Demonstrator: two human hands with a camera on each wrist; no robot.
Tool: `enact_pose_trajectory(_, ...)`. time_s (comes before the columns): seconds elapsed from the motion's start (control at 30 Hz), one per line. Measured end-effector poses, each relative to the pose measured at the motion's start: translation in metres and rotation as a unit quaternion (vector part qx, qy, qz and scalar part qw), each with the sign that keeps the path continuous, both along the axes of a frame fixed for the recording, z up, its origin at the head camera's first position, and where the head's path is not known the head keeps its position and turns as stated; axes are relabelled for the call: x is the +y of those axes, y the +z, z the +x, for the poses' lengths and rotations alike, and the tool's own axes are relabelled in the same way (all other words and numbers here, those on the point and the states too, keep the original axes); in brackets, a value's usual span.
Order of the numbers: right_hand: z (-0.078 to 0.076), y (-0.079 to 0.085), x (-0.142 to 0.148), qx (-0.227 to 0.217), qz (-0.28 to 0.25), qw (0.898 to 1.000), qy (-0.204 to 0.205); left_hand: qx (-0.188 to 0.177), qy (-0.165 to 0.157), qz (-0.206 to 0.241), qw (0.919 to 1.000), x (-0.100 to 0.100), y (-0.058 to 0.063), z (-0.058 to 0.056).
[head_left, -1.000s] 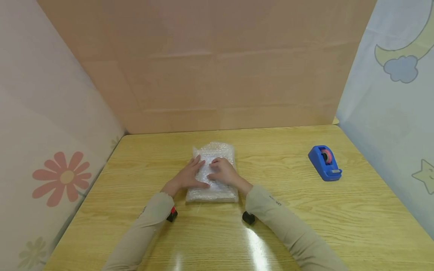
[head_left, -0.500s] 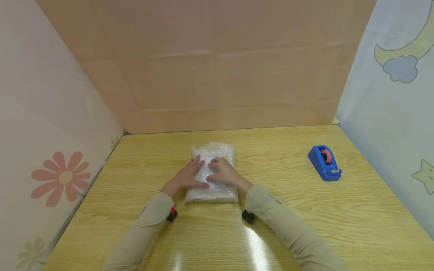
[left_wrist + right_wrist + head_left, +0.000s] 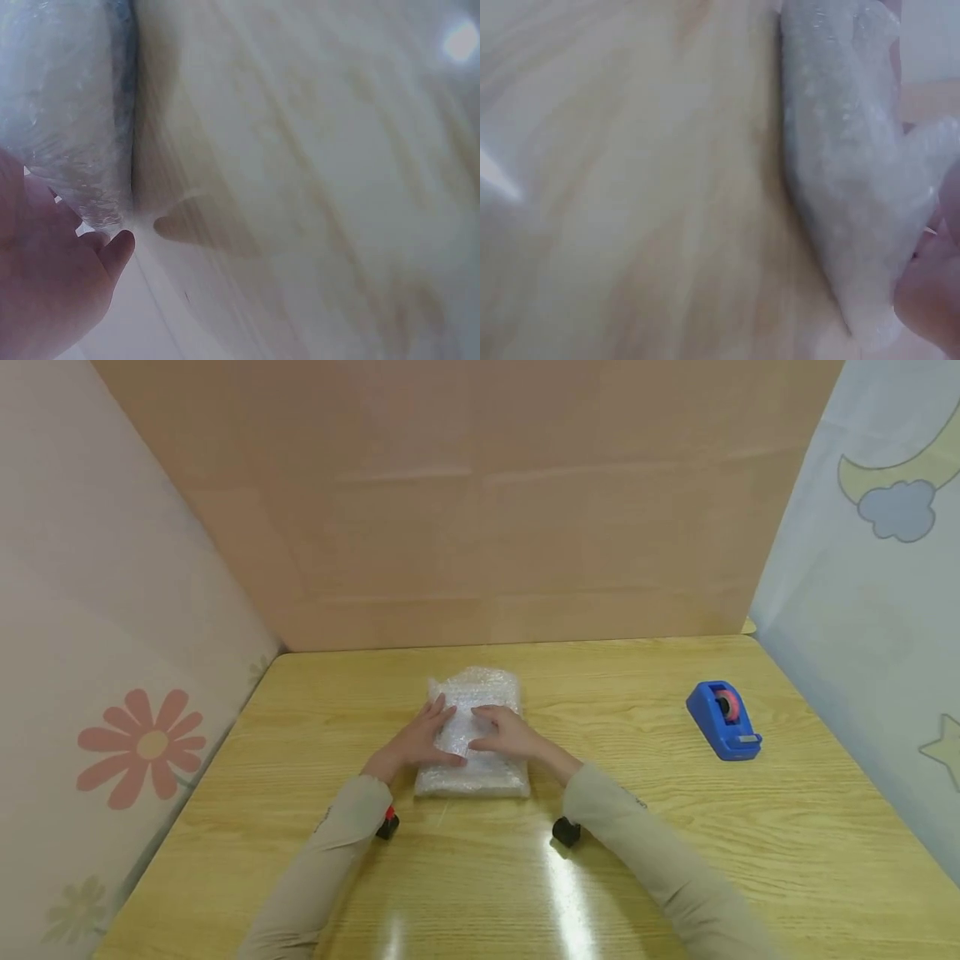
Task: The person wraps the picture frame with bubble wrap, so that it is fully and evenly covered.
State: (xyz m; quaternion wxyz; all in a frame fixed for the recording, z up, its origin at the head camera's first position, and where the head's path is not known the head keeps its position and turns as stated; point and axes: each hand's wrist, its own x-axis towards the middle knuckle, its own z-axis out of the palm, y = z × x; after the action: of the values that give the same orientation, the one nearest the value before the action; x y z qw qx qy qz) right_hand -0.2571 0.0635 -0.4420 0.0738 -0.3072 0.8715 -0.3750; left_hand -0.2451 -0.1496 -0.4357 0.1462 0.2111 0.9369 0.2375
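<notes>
A flat rectangular package in clear bubble wrap [image 3: 476, 783] lies on the wooden table in the head view, one loose flap standing at its far edge. My left hand [image 3: 415, 745] rests on its left part with fingers spread. Over the right part is my right hand [image 3: 517, 735], fingers lightly bent, with a gap between thumb and forefinger. Nothing shows in its grip. In the left wrist view the left hand [image 3: 52, 270] touches the wrap's edge. At the right border of the right wrist view, the right hand [image 3: 934, 289] is beside the wrap, partly cut off.
A blue tape dispenser [image 3: 723, 722] with a pink roll stands on the right of the wooden table [image 3: 622, 693]. A brown sheet [image 3: 480, 527] hangs behind the table. Light patterned walls flank both sides. Black wrist devices [image 3: 566, 832] sit under the sleeves.
My right hand has shifted slightly to the right, and its fingers have loosened from a tighter curl. The left hand stays on the wrap. The head view has moved a little.
</notes>
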Motion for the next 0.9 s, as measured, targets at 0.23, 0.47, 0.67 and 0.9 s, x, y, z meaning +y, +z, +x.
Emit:
enact_pose_trajectory(0.23,0.021,0.004,0.041,0.019,0.012,0.999,-0.046,-0.005,0.004,-0.007,1.0,0.001,-0.003,0.0)
enact_pose_trajectory(0.47,0.031,0.003,0.057,-0.083,-0.004,0.996,-0.016,-0.016,0.009,-0.008,0.9998,0.0,-0.001,0.0)
enact_pose_trajectory(0.67,0.021,0.003,0.054,-0.108,-0.002,0.994,-0.031,-0.011,0.001,-0.005,0.9999,0.001,0.001,-0.01)
enact_pose_trajectory(0.9,0.002,-0.001,0.052,-0.107,0.0,0.993,-0.039,0.016,0.009,-0.021,0.9996,0.0,0.002,-0.024)
